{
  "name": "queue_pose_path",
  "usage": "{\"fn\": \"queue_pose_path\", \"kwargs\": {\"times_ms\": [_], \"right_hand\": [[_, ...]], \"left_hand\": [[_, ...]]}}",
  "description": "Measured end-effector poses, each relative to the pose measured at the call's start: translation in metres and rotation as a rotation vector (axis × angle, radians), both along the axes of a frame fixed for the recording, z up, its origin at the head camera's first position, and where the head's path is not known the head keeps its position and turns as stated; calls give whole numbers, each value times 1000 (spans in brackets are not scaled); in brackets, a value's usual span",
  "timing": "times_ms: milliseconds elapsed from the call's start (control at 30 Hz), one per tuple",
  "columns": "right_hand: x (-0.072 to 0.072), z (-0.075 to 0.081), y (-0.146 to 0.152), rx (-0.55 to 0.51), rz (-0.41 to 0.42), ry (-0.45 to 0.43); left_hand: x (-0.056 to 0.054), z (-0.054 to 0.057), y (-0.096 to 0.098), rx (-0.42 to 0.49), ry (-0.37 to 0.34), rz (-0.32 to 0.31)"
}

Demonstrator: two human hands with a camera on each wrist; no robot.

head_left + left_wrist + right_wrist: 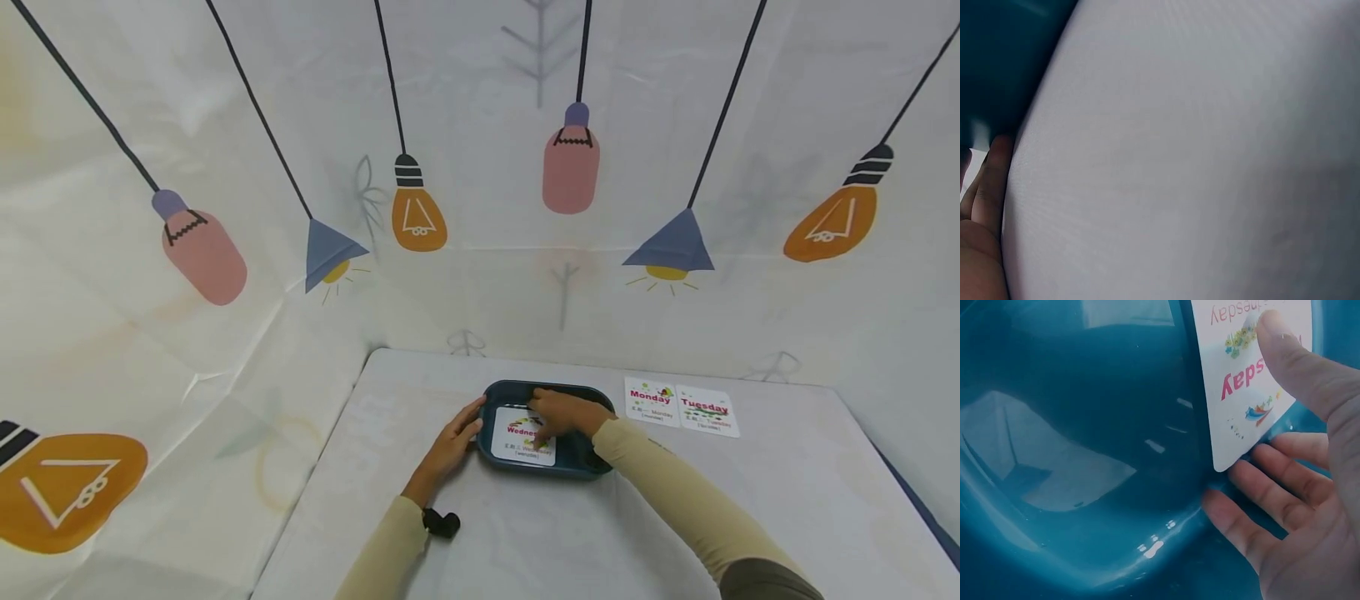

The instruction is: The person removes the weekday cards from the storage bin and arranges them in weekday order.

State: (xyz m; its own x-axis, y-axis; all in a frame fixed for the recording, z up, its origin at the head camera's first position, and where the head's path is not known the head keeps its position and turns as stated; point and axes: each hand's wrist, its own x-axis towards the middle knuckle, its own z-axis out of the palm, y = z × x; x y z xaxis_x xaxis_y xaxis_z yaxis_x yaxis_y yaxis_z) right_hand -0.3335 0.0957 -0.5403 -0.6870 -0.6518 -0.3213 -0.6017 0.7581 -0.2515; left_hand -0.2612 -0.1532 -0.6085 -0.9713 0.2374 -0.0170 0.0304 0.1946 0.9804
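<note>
A dark teal tray (585, 472) sits on the white table. Inside its left half lies a white card (501, 442) printed "Wednesday". My right hand (562, 414) reaches into the tray over that card. In the right wrist view its thumb (1282, 347) lies across the card's printed face, and the other fingers (1266, 487) bend in at the card's edge, pinching it. At the tray's left end is my left hand (447, 446), its fairly straight fingers touching the rim. The left wrist view shows one finger (994, 181) against the tray's outer wall (1010, 62).
To the right of the tray two cards lie side by side, "Monday" (651, 402) and "Tuesday" (707, 411). Behind the table (540, 533) hangs a pale cloth (480, 300) printed with lamps. A black band (441, 523) is on the left wrist.
</note>
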Motion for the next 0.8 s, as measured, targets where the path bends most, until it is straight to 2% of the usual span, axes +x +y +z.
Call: {"fn": "queue_pose_path", "kwargs": {"times_ms": [233, 500, 633, 800], "right_hand": [[2, -2, -1, 35, 13, 56], [7, 0, -3, -6, 0, 50], [7, -1, -3, -3, -2, 50], [7, -3, -3, 27, 6, 80]], "left_hand": [[1, 0, 0, 1, -1, 2], [0, -1, -2, -1, 5, -2], [-1, -3, -2, -15, -2, 8], [1, 1, -2, -48, 4, 22]]}}
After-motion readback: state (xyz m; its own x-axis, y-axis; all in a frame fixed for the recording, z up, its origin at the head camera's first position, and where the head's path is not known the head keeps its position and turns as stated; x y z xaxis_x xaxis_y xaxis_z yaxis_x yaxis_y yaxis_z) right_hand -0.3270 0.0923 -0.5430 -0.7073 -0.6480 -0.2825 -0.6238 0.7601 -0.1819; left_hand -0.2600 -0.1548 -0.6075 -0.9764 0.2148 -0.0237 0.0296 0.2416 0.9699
